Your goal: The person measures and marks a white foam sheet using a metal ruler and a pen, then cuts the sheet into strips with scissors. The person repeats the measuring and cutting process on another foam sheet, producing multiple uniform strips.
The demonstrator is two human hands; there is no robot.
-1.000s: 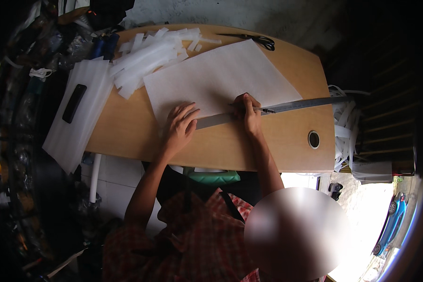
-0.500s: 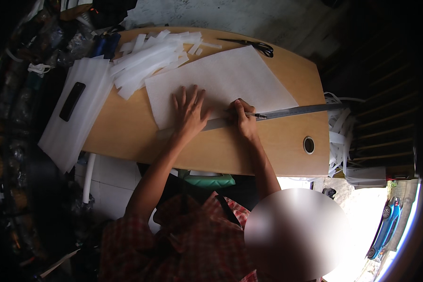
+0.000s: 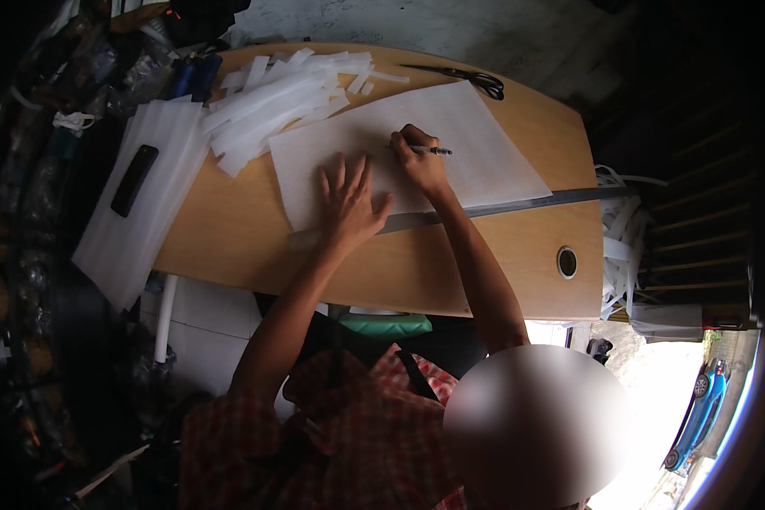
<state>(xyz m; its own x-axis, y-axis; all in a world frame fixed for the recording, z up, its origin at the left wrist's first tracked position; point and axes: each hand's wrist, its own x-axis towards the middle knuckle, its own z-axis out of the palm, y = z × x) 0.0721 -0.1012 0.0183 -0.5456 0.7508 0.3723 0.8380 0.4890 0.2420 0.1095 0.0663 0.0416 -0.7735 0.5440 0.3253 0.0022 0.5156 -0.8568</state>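
Note:
A white foam sheet (image 3: 476,144) lies aslant on the wooden table (image 3: 382,280). Along its near edge runs a long grey metal ruler (image 3: 561,198), which sticks out past the table's right end. My left hand (image 3: 348,202) rests flat on the sheet's lower left part with its fingers spread, its heel by the ruler. Over the middle of the sheet, my right hand (image 3: 421,160) grips a pen (image 3: 438,150), whose tip end is hidden by the fingers. Whether the pen touches the sheet I cannot tell.
Cut white foam strips (image 3: 272,102) are heaped at the far left of the table. Black scissors (image 3: 480,82) lie by the far edge. A dark phone (image 3: 134,180) sits on stacked foam sheets (image 3: 166,221) at the left. More strips (image 3: 619,246) hang beyond the right end.
My right hand has moved up and slightly left with the pen, away from the ruler and onto the middle of the sheet. My left hand stays pressed in about the same place.

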